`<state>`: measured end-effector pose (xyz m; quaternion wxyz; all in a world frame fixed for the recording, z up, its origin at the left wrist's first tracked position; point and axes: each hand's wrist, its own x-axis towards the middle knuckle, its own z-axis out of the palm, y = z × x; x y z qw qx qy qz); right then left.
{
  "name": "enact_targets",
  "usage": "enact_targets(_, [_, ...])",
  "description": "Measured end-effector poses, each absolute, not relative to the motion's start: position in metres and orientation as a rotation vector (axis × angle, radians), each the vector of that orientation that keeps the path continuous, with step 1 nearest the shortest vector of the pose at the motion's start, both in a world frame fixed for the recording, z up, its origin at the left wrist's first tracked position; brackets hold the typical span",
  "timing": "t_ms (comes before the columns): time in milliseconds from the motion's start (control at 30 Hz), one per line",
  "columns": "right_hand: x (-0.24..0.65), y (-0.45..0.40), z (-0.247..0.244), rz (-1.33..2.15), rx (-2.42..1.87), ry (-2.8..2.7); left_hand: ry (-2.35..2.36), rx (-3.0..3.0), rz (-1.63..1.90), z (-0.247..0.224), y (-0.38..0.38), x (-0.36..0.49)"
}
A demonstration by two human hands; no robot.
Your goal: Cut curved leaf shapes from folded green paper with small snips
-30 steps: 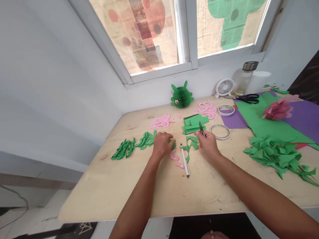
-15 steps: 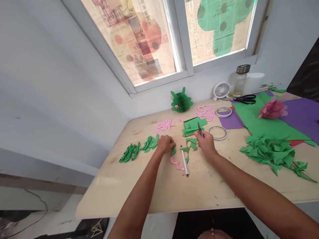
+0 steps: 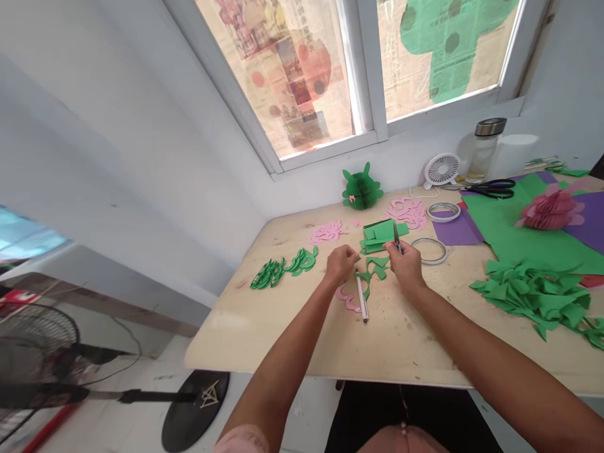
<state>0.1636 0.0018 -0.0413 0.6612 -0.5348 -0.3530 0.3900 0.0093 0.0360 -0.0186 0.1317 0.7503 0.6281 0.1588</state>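
Note:
My right hand (image 3: 406,264) is closed around small dark pointed scissors (image 3: 396,236), blades up. To its left, my left hand (image 3: 340,264) has its fingertips pinched, with a speck of green at the tips; what they hold is too small to make out. Between and below the hands lie cut green paper scraps (image 3: 377,267), a white pen (image 3: 362,299) and a wavy pink paper strip (image 3: 348,299). Beyond the right hand lies a stack of green paper pieces (image 3: 375,234). Curved green cutouts (image 3: 302,260) and another green pile (image 3: 268,274) lie left.
Pink cutouts (image 3: 328,231) lie farther back, with a green honeycomb paper figure (image 3: 362,190) by the wall. Rolls of tape (image 3: 443,212), a small white fan (image 3: 442,170), black-handled scissors (image 3: 493,188), a glass bottle (image 3: 484,154) and a green scrap heap (image 3: 533,289) are right.
The view has swung left, showing more floor and a standing fan. My left hand has moved slightly right and away, closer to the right hand. My right hand still grips the scissors.

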Motion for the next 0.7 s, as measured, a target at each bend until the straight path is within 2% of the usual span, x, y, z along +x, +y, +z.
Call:
enact_targets(267, [0.165, 0.003, -0.044, 0.809, -1.206, -0.838, 1.636, 2.345, 0.528, -0.023, 0.012, 0.040])
enact_targets(500, [0.165, 0.004, -0.044, 0.771, -1.202, -0.843, 1.581, 2.607, 0.292, -0.039, -0.019, 0.054])
enact_targets(700, [0.165, 0.006, -0.047, 0.738, -1.225, -0.840, 1.311, 2.654, 0.368, -0.041, -0.045, 0.064])
